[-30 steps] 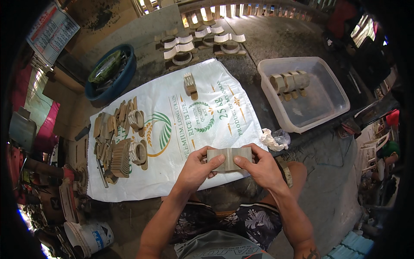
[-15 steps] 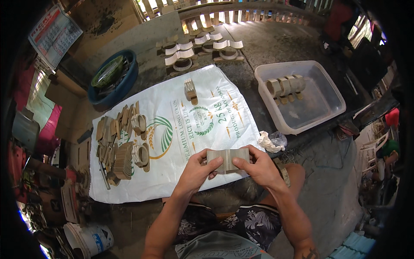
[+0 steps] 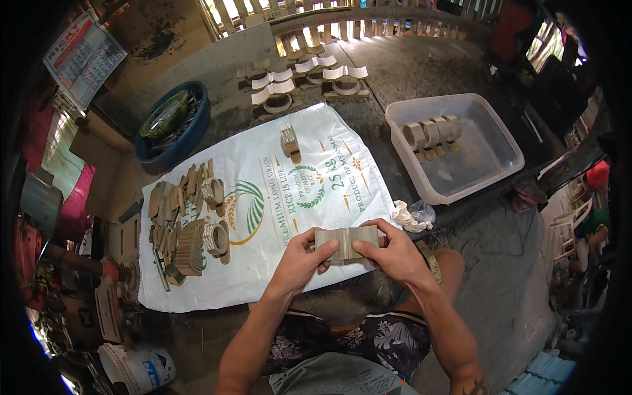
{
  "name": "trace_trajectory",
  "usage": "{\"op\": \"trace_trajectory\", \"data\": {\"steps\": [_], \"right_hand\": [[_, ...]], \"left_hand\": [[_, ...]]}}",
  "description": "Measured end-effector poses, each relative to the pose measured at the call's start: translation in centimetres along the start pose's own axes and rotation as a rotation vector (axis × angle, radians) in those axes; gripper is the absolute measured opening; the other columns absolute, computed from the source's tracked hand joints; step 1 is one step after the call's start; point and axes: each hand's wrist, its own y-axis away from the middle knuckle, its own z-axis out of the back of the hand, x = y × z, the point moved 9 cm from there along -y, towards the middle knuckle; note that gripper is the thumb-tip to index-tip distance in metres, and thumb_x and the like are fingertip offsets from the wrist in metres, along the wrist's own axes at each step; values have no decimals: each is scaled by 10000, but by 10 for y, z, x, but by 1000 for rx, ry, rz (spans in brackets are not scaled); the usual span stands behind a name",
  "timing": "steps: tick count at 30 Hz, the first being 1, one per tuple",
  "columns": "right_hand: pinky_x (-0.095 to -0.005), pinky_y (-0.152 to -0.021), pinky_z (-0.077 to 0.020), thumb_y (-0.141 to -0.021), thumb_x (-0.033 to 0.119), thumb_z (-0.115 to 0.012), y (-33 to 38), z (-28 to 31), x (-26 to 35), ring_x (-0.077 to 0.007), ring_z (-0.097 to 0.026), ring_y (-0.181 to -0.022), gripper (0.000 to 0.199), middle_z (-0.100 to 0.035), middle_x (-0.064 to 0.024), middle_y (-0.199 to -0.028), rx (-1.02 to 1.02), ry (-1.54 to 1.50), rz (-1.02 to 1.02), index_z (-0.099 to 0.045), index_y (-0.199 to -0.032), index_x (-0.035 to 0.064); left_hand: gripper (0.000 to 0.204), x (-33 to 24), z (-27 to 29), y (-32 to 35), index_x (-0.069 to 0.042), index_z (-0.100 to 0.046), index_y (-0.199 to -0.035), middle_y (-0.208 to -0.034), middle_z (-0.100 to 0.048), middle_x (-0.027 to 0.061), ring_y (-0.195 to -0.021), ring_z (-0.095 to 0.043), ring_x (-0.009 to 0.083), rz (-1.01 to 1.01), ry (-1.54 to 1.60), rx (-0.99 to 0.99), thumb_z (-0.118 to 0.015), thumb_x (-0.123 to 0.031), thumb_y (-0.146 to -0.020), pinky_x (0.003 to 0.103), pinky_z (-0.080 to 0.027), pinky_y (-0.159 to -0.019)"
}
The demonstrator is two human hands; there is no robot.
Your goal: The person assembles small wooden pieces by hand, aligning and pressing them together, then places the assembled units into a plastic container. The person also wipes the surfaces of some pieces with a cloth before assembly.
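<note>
My left hand (image 3: 304,255) and my right hand (image 3: 397,255) grip opposite ends of a grey-brown wooden-looking piece (image 3: 346,243) just over the near edge of a white woven sack (image 3: 263,280). Both thumbs press on its upper face, close to a raised line across the middle. Most of the other fingers are hidden behind or beneath it. Flat slats and curved pieces are heaped in a pile (image 3: 172,204) on the sack's left. Beside them sit a ridged block (image 3: 190,247) and ring-shaped stacks (image 3: 215,238). A small ridged stack (image 3: 288,140) stands near the sack's far edge.
To the right, a clear plastic bin (image 3: 454,196) holds several ring-shaped pieces (image 3: 431,133). Several curved-top stands (image 3: 273,92) are at the back. A blue basin (image 3: 158,161) sits at the far left. Crumpled paper and plastic (image 3: 413,216) lie at the sack's right edge.
The view has shifted slightly. Both hands keep the same hold on the wooden-looking piece, and nothing else has visibly moved.
</note>
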Motion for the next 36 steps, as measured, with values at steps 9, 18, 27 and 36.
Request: {"op": "trace_trajectory", "data": {"steps": [9,18,27,36], "right_hand": [[-234,-465,-345,-969,265,-743,0,-5,-2,-55,-473,-518,339,-567,5,-649,44,-54,-36,-596,-1141,13],[-243,-457,-336,-973,256,-735,-2,-5,-4,-65,-474,-526,348,-566,-2,-650,71,-56,-32,-579,-1123,-17],[-244,-454,-342,-977,246,-726,-1,-5,-2,-66,-476,-517,332,-570,-5,-644,72,-43,-27,-577,-1121,-15],[-248,-452,-343,-985,251,-713,-1,-5,-2,-68,-473,-504,335,-565,-6,-627,62,-26,-18,-575,-1127,-19]], "left_hand": [[295,3,2,-1,30,-633,-1102,-854,-611,29,-635,-515,61,2,6,13,-731,-215,-970,210,-419,-548],[273,1,2,-2,26,-603,-1085,-858,-605,49,-632,-534,87,19,-22,16,-722,-196,-978,234,-444,-559],[273,1,2,-3,26,-602,-1075,-869,-607,52,-639,-536,93,20,-16,20,-723,-199,-979,240,-449,-564],[272,2,1,-3,18,-597,-1077,-885,-604,53,-658,-535,90,24,-5,24,-729,-196,-974,240,-454,-570]]}}
